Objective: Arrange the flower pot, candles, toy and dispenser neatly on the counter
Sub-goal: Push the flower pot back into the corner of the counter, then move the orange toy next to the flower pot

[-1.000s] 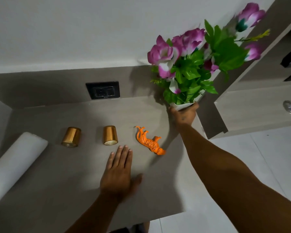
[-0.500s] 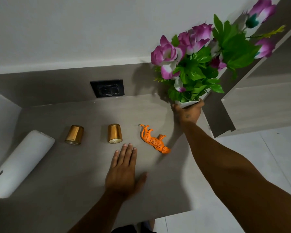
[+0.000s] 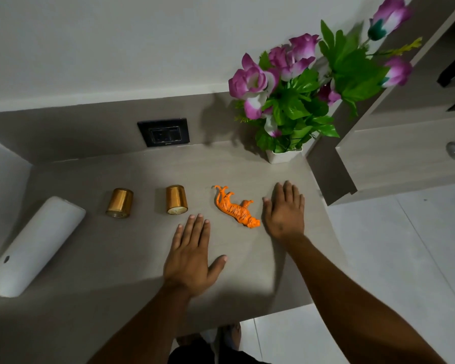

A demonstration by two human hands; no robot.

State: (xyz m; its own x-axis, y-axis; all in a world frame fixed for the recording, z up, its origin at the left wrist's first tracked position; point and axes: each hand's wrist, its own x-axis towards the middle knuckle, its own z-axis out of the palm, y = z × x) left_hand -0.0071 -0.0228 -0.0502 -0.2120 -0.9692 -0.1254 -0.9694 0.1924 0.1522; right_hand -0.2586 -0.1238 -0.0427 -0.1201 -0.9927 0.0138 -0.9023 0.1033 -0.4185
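A white flower pot with purple flowers and green leaves stands upright at the counter's back right corner. An orange toy tiger lies on its side in the middle. Two gold candles lie tipped over to its left. A white cylindrical dispenser lies on its side at the far left. My right hand rests flat and empty just right of the tiger. My left hand lies flat on the counter in front of the tiger and the right candle.
A black wall socket sits in the grey backsplash. The grey counter ends on the right at a lower wooden step, with white floor tiles beyond. A side wall bounds the counter on the left.
My right hand let go of the flower pot, which now stands at the back right, and moved down flat beside the tiger. My left hand stayed put.
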